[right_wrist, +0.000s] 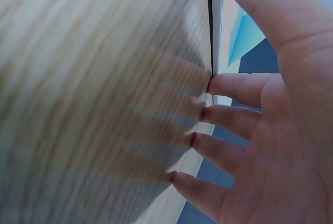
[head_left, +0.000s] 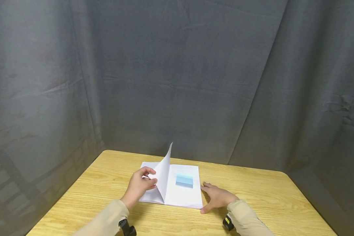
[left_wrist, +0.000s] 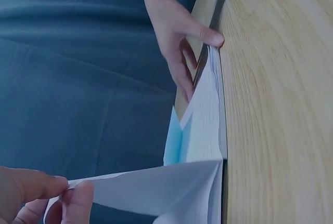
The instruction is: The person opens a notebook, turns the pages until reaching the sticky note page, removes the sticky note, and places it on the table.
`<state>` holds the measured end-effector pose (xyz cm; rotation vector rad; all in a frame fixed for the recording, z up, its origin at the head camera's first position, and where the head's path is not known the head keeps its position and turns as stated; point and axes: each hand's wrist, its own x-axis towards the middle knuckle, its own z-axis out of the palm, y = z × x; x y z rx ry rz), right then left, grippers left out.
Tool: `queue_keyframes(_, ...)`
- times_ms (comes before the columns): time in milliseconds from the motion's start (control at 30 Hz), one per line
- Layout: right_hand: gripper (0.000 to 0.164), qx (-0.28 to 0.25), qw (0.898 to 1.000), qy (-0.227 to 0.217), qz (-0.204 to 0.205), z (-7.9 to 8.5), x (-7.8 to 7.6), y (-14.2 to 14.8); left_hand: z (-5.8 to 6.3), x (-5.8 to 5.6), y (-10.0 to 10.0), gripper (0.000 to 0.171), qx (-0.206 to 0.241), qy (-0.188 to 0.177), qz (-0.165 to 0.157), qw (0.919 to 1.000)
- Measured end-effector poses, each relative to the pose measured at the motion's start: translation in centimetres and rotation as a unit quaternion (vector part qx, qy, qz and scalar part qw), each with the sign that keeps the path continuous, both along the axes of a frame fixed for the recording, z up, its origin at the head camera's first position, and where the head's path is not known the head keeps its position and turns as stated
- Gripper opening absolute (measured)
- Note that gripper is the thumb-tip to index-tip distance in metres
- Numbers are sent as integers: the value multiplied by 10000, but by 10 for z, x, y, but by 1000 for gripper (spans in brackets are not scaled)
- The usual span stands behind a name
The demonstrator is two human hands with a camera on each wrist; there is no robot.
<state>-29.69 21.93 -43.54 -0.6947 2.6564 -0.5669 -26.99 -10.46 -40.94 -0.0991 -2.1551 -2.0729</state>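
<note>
An open notebook (head_left: 183, 199) with lined pages lies on the wooden table. A page (head_left: 164, 173) stands raised near its middle; my left hand (head_left: 138, 186) pinches that page's outer edge between thumb and fingers, close up in the left wrist view. On the right-hand page sits a blue sticky note (head_left: 184, 180), its lower part lifting off the paper. My right hand (head_left: 219, 198) is at the notebook's right edge, thumb by the near corner. In the right wrist view, its spread fingers (right_wrist: 237, 89) reach down to the tabletop beside the notebook.
The light wooden table (head_left: 253, 186) extends on both sides of the notebook. Grey cloth (head_left: 177, 82) hangs behind the table and along its sides. Dark devices (head_left: 127, 227) are strapped at both wrists, over beige sleeves (head_left: 246, 218).
</note>
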Motion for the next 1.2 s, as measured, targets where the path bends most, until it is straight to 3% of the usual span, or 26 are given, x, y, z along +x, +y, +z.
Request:
queue_keyframes(200,105,7,10000,-1,-11,1,0,0,-3,7,-18,23,13,247,-6,9997)
queue_keyframes(433,104,-20,10000,-31,12,2,1,0,-6,10,-33,27,-414,-420,382,9975)
queue_keyframes(567,104,-32,10000,-52,32,2,0,0,-11,11,-41,28,-779,-558,457,9943)
queue_keyframes(900,104,-12,10000,2,46,0,-1,0,-28,9,-57,23,-1612,-853,399,9824)
queue_keyframes(1200,104,8,10000,-18,38,0,0,-1,-35,6,-64,23,-1927,-1134,245,9744)
